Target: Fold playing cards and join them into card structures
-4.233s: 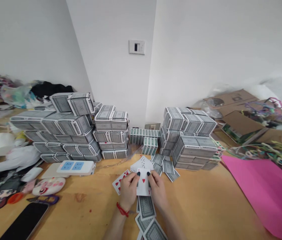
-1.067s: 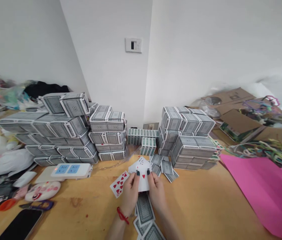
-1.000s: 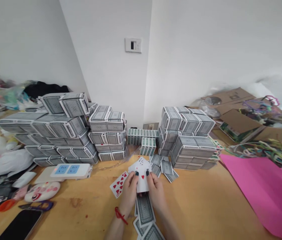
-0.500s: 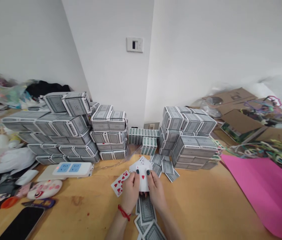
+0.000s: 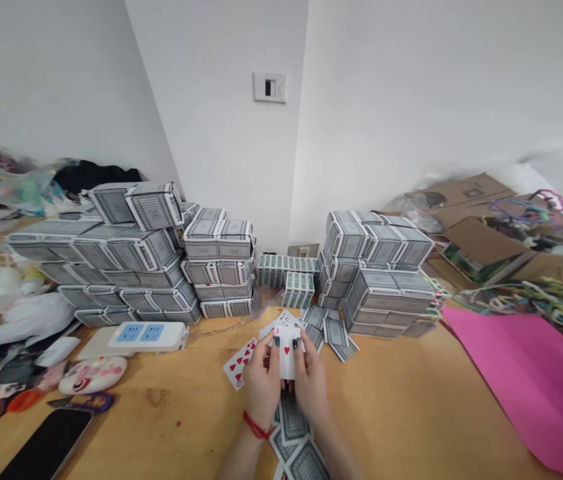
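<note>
My left hand [image 5: 261,385] and my right hand [image 5: 310,385] are closed side by side on one upright playing card, an ace of hearts [image 5: 286,357], thumbs pressed on its face. Just behind the card stands a small peak of leaning cards [image 5: 284,323]. A nine of hearts [image 5: 239,361] lies face up left of my left hand. Several face-down cards [image 5: 292,427] lie under my wrists, and more face-down cards [image 5: 331,333] are scattered beyond my right hand.
Stacks of boxed card decks rise at the left [image 5: 131,257] and right [image 5: 378,273] along the wall. A white power strip [image 5: 147,335], a phone [image 5: 48,447] and toys lie at the left. A pink sheet [image 5: 526,380] and cardboard boxes [image 5: 481,243] fill the right.
My two hands have closed in on the ace, so less of its face shows. Otherwise only the camera has shifted slightly.
</note>
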`<action>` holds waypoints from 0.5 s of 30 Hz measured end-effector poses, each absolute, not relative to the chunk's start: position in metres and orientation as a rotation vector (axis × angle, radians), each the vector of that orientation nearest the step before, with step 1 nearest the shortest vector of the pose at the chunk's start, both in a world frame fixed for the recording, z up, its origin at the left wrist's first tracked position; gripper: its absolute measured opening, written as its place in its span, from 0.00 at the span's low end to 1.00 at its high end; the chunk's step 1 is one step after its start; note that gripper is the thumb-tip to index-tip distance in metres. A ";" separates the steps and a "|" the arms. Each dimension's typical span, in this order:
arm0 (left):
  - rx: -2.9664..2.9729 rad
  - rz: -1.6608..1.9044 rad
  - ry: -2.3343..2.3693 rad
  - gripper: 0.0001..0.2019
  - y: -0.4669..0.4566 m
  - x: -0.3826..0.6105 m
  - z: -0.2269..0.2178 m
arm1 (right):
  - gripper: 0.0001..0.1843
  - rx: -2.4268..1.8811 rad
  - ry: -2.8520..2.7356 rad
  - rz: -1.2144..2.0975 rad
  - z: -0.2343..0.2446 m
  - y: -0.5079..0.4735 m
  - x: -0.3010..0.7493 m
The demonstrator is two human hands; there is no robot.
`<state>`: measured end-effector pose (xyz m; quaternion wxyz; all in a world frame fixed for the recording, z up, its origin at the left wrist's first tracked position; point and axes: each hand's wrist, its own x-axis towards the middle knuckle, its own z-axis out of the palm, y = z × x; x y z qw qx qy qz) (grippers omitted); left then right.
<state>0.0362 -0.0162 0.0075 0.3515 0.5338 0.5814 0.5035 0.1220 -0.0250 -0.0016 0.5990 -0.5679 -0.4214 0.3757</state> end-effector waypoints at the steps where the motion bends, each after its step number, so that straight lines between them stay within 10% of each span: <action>1: 1.409 1.313 1.521 0.21 -0.016 0.036 0.006 | 0.26 -1.321 -0.978 0.871 -0.002 -0.025 0.122; 15: 1.482 1.357 1.572 0.19 -0.018 0.035 0.008 | 0.31 -1.253 -0.818 1.110 -0.006 -0.027 0.124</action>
